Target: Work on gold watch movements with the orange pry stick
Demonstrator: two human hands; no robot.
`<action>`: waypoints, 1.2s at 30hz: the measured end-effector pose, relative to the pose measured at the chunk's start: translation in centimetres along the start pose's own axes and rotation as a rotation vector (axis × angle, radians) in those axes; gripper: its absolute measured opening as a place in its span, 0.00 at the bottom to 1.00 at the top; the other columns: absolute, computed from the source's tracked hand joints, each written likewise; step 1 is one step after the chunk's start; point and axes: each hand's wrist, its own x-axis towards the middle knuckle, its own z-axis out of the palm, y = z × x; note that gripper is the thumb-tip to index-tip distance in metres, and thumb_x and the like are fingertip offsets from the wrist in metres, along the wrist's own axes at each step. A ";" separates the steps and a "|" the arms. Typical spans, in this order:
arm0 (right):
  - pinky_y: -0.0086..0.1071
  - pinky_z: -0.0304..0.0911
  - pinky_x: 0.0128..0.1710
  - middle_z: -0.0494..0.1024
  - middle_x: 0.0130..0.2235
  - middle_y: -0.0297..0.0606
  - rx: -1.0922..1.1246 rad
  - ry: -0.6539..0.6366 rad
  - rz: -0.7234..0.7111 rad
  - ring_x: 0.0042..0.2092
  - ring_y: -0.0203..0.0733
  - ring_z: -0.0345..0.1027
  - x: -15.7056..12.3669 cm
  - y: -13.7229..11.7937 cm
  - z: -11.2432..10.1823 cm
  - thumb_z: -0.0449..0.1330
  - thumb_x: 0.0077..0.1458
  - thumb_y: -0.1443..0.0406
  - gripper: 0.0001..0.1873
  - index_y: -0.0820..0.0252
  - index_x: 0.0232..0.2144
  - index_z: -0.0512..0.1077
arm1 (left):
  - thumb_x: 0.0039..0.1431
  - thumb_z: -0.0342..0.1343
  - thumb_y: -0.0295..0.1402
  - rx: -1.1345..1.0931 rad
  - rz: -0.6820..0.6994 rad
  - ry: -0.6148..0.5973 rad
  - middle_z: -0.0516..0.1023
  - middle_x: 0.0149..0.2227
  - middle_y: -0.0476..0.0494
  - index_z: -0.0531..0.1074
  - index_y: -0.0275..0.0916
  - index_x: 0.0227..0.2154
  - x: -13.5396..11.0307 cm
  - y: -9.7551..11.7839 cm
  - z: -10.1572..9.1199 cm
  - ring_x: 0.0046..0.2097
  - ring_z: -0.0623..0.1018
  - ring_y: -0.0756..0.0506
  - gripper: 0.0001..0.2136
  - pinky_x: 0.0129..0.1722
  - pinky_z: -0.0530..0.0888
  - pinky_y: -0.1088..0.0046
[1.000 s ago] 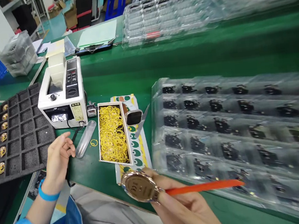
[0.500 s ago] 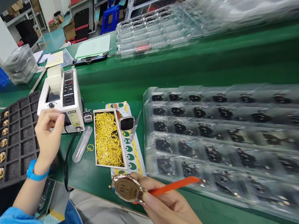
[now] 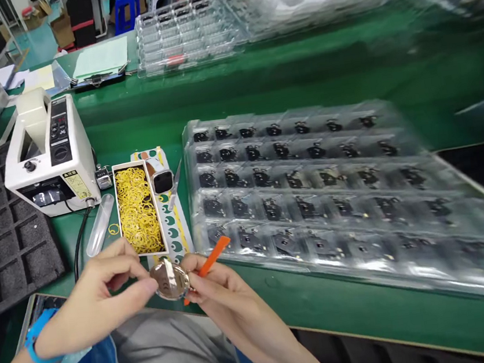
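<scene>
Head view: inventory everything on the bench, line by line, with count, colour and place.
tape dispenser: one, white, left of centre
foam tray: one, black, far left
box of rings: one, yellow rings, right of the dispenser
smartwatch: one, black screen, right of the box
plastic tube: one, clear, left of the box
blister tray: one, clear with black parts, right of the box
clipboard: one, pale green sheet, far side
watch case: one, rose-gold, between the hands
plastic strip: one, orange, at the case
left hand: one, pinching the case
right hand: one, holding the strip
</scene>
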 end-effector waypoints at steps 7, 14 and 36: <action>0.27 0.55 0.28 0.65 0.25 0.29 -0.029 0.046 0.027 0.26 0.32 0.54 -0.1 0.0 0.6 0.74 0.42 0.49 0.21 0.58 0.25 0.74 | 0.62 0.57 0.32 -0.043 -0.075 -0.036 0.64 0.28 0.51 0.72 0.39 0.23 0.2 -2.0 1.3 0.33 0.66 0.48 0.11 0.32 0.61 0.71; 0.29 0.55 0.30 0.66 0.24 0.30 -0.100 0.083 0.024 0.28 0.35 0.57 0.0 0.2 0.6 0.74 0.41 0.48 0.22 0.58 0.24 0.74 | 0.62 0.57 0.33 -0.062 -0.123 -0.010 0.65 0.28 0.50 0.74 0.39 0.23 0.1 -2.4 1.4 0.32 0.67 0.48 0.11 0.32 0.61 0.71; 0.31 0.55 0.30 0.66 0.25 0.31 -0.239 0.118 -0.045 0.28 0.36 0.56 -0.2 0.5 0.8 0.70 0.45 0.45 0.22 0.56 0.24 0.73 | 0.63 0.56 0.32 0.328 -0.016 0.120 0.66 0.27 0.51 0.69 0.39 0.22 0.0 -2.9 2.4 0.29 0.69 0.49 0.12 0.29 0.63 0.72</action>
